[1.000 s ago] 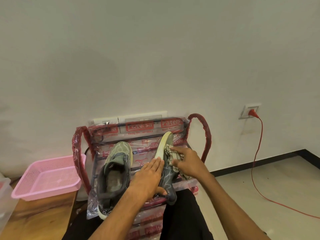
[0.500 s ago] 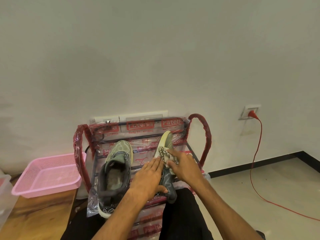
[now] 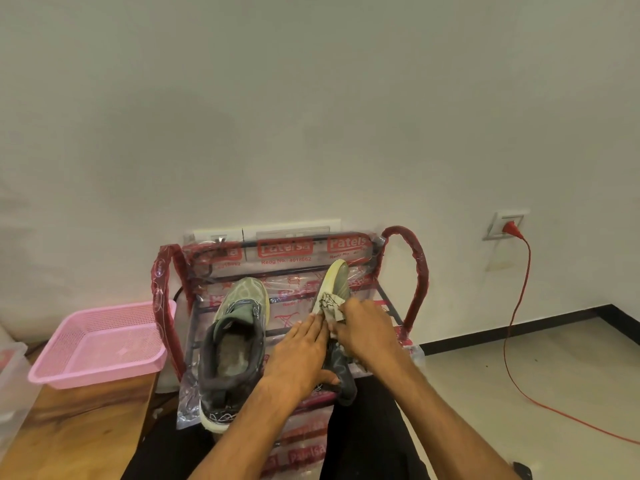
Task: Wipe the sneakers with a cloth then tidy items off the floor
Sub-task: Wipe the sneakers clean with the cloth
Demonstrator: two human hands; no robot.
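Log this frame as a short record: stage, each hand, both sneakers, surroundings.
stage: wiping in progress
left hand: flat on the tilted sneaker, steadying it
right hand: grips the cloth, pressing it against that sneaker's pale sole edge
tilted sneaker: on its side on the rack, toe toward the wall
upright sneaker: beside it on the rack, opening up, untouched
surroundings: pink basket on wooden table, left; red cable plugged into wall socket, right

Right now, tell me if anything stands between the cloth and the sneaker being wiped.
Nothing visible does. The right hand holds the cloth directly against the tilted sneaker; the left hand rests flat on it.
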